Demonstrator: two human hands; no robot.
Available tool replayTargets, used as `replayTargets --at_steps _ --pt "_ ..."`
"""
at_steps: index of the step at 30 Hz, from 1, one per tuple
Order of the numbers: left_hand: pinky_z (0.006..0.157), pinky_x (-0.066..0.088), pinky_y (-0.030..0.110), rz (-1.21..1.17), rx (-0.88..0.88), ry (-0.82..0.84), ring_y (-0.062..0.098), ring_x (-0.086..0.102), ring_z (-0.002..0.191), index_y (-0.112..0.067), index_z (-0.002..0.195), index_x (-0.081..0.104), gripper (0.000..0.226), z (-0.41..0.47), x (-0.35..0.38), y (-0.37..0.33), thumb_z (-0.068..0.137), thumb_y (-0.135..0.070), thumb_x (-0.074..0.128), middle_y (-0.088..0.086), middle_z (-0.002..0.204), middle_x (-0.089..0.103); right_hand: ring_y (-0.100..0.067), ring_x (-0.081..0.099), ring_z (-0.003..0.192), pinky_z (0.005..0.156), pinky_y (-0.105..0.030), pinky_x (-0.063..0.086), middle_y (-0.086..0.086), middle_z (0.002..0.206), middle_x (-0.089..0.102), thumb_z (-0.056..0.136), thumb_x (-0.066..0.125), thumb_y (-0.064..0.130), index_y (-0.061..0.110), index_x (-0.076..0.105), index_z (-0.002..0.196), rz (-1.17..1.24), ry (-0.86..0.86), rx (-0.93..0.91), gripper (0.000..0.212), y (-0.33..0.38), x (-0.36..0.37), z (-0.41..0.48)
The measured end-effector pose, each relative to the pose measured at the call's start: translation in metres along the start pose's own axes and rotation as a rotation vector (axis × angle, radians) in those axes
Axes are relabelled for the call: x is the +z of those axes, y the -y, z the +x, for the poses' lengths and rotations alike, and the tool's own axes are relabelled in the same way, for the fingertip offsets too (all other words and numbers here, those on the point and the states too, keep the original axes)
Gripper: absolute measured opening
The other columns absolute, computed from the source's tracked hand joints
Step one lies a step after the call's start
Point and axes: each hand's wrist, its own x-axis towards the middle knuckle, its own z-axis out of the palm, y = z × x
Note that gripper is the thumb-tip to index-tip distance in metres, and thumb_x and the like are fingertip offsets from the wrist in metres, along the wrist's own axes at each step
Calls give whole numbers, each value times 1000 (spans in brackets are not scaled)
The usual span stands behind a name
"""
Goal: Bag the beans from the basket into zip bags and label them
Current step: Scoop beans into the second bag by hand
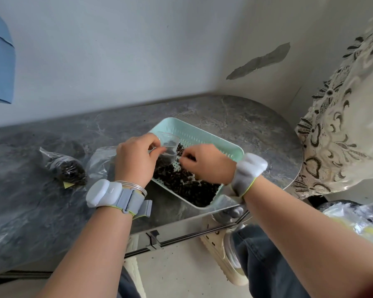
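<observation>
A mint-green perforated basket [205, 134] sits on the dark marble table, its near half covered with dark beans [187, 184]. Over it my left hand [135, 157] pinches the mouth of a small clear zip bag [170, 147], held open and tilted, a few beans inside. My right hand [207, 163] is just right of the bag's mouth, fingers pinched together on some beans. A filled bag of beans [68, 168] with a yellow label [67, 185] lies to the left on the table.
Empty clear bags [100, 160] lie beside my left wrist. The table's front edge [181, 235] runs close below the basket. A patterned cloth [340, 130] hangs at the right, with a crumpled plastic bag [357, 218] below it. The wall stands close behind.
</observation>
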Motion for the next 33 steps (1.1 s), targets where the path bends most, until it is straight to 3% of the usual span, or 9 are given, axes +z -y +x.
replayTargets --at_steps 2,5,10,18,22,28,33 --pt "67 51 38 -24 46 35 28 62 74 -18 83 68 14 0 -3 -6 78 -31 71 6 80 70 -9 49 41 37 -19 37 -2 58 54 95 48 21 8 61 83 392 -93 51 22 -2 -10 5" --pt "60 38 26 -10 125 68 22 54 64 -13 81 70 15 -3 -2 -13 76 -26 74 5 72 67 -10 37 38 34 -14 24 -5 60 43 97 43 13 7 52 78 993 -215 93 22 -1 -19 17" --pt "56 34 27 -15 238 96 17 46 56 -9 71 67 18 -2 4 -14 70 -24 78 -4 58 52 -10 33 38 37 -12 20 -3 60 38 99 40 15 9 46 76 1385 -409 66 24 8 -23 46" --pt "55 45 30 -76 157 77 17 50 58 -10 77 70 19 2 14 -4 74 -28 74 3 69 65 -11 34 38 37 -16 22 -3 58 38 97 37 12 10 44 75 1674 -471 102 24 10 -5 65" --pt "55 48 34 -90 171 78 18 53 58 -10 76 71 20 5 14 -5 72 -29 76 3 67 66 -15 32 38 41 -21 26 -5 54 40 90 38 7 8 46 70 1672 -495 92 21 8 -9 70" --pt "53 46 32 -87 154 60 17 49 54 -10 73 70 18 6 16 -6 71 -26 78 3 65 64 -18 33 43 45 -24 31 -5 55 36 87 32 12 9 42 66 1736 -400 39 24 9 -7 71" --pt "58 50 40 -102 133 57 21 56 61 -10 75 70 18 5 16 -6 72 -27 77 4 67 65 -17 34 45 52 -28 32 -3 53 33 87 31 12 11 39 65 1723 -372 11 24 10 -4 70"
